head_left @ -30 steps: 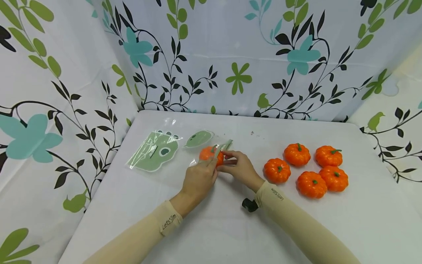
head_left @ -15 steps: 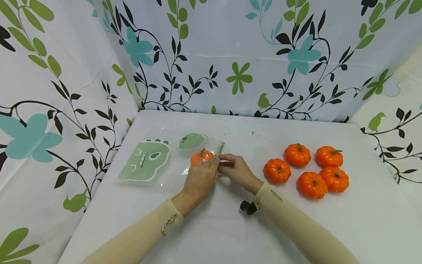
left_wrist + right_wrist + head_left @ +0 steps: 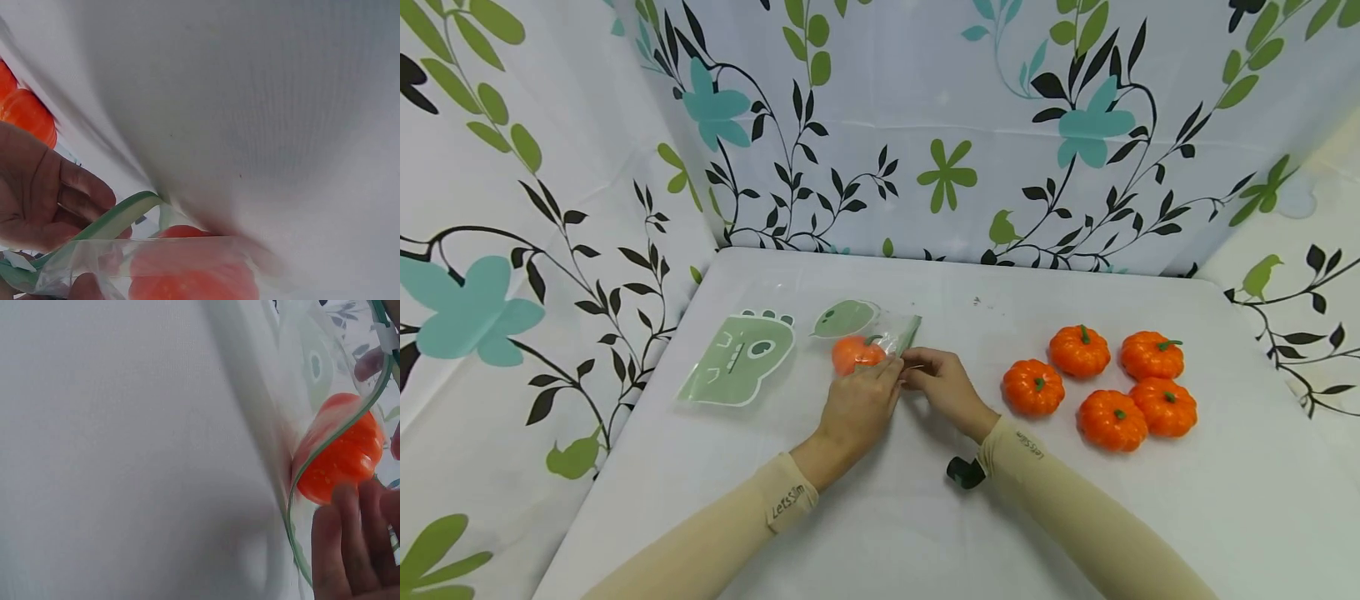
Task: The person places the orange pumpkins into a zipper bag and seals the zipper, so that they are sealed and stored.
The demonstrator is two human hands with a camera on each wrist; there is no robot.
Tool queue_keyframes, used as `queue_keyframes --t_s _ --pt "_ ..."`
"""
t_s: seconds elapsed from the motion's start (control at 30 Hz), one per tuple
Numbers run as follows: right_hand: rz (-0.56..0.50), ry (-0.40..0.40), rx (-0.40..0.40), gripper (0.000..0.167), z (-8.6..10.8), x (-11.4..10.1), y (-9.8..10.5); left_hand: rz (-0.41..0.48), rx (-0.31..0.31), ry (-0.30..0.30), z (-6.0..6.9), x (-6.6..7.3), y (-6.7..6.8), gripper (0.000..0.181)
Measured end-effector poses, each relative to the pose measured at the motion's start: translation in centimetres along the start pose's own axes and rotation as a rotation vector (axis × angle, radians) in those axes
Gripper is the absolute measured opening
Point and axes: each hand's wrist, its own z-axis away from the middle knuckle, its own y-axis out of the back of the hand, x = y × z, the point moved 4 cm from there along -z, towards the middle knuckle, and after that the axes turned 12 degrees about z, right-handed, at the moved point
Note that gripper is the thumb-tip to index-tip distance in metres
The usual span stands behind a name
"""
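In the head view, a clear zip bag (image 3: 741, 358) with a green dinosaur print lies on the white table. An orange toy pumpkin (image 3: 853, 356) sits inside it, near the mouth. The left hand (image 3: 859, 408) pinches the near side of the bag's mouth, close to the white slider (image 3: 387, 337). The right hand (image 3: 946, 387) is at the mouth. In the right wrist view its fingers (image 3: 356, 537) extend beside the pumpkin (image 3: 344, 450), slightly blurred; whether they touch it cannot be told. The green zip strip (image 3: 119, 219) bows open in the left wrist view.
Several more orange pumpkins (image 3: 1033, 387) stand grouped on the right of the table (image 3: 880, 533). A small black object (image 3: 964, 472) shows at the right wrist. A patterned curtain (image 3: 850, 125) hangs behind and beside the table.
The pumpkin has gone left, deeper past the bag's mouth, and the right fingers have come away from it. The bag shifted left and nearer, then slightly back, and now lies flatter.
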Motion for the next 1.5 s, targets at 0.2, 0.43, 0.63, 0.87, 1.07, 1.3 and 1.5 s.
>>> queue_keyframes --t_s 0.2,0.43,0.63,0.87,1.07,1.3,1.5 --pt "-0.045 -0.068 0.027 0.038 -0.3 0.5 0.1 0.021 -0.007 0.028 0.0 -0.2 0.1 0.03" --pt "-0.005 0.012 -0.07 0.028 -0.4 -0.1 -0.7 0.018 0.007 0.016 0.0 -0.1 0.1 0.03" --pt "-0.039 0.033 -0.088 0.031 -0.6 -0.3 -1.1 0.032 0.003 0.02 0.0 0.1 0.3 0.031" --pt "-0.067 0.043 -0.228 0.051 -0.8 -0.7 -2.3 0.042 -0.002 0.029 -0.1 0.1 0.5 0.027" --pt "0.013 0.071 -0.226 0.045 -0.3 -1.0 -1.7 0.057 0.016 0.026 0.0 -0.1 0.6 0.028" --pt "0.228 0.122 -0.124 0.044 2.2 -1.9 1.7 0.096 0.019 0.049 0.0 -0.5 0.3 0.031" --pt "0.519 0.196 0.08 0.062 5.4 -3.4 6.4 0.133 0.023 0.082 -0.1 -0.8 0.2 0.026"
